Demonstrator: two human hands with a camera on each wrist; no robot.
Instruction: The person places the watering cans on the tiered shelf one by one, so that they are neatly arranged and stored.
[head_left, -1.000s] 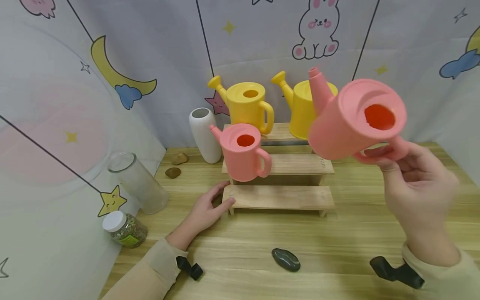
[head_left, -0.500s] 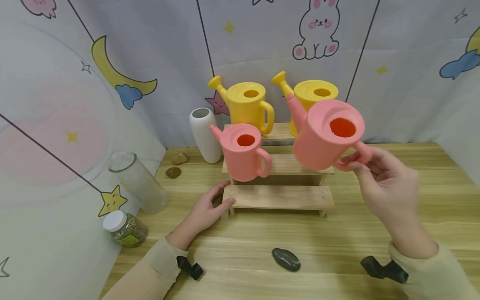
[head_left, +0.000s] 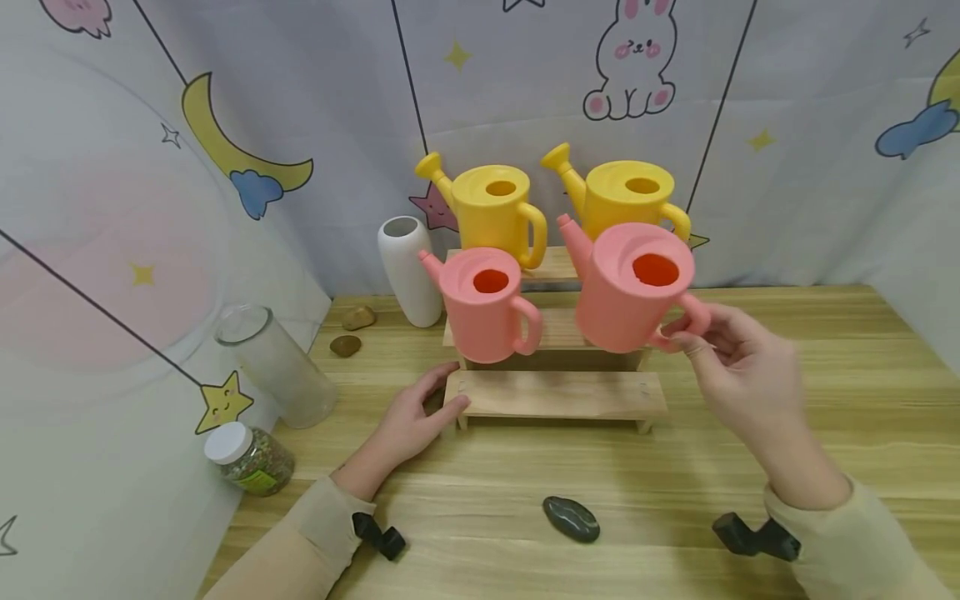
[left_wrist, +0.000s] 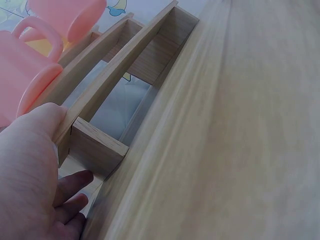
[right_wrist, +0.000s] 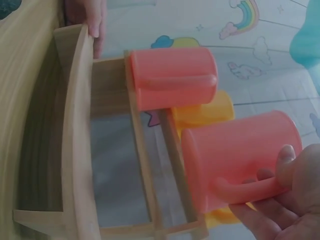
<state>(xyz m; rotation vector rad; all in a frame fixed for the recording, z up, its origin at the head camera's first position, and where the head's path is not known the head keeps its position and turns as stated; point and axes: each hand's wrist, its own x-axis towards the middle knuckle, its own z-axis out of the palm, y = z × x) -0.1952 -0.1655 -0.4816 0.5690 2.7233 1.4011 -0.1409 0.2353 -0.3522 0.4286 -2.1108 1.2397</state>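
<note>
My right hand (head_left: 738,371) pinches the lower handle of a pink watering can (head_left: 626,287), thumb on one side and fingers on the other. The can is slightly tilted over the right part of the wooden stand's (head_left: 558,393) middle step; whether its base touches is unclear. Another pink watering can (head_left: 483,321) sits on that step's left end. Two yellow watering cans, left (head_left: 480,208) and right (head_left: 622,196), occupy the top step. My left hand (head_left: 416,417) holds the left end of the lowest step, thumb on the board (left_wrist: 100,95), other fingers loosely bent beside its leg.
A white vase (head_left: 412,275) stands left of the stand, near two brown stones (head_left: 346,346). Further left are a clear glass vase (head_left: 288,375) and a white-lidded jar (head_left: 258,467). A dark stone (head_left: 572,518) lies in front on the wooden table (head_left: 465,542).
My right hand has brought the pink watering can left and down toward the middle step, and the can is more upright. The right yellow can shows more. My left hand has stayed put.
</note>
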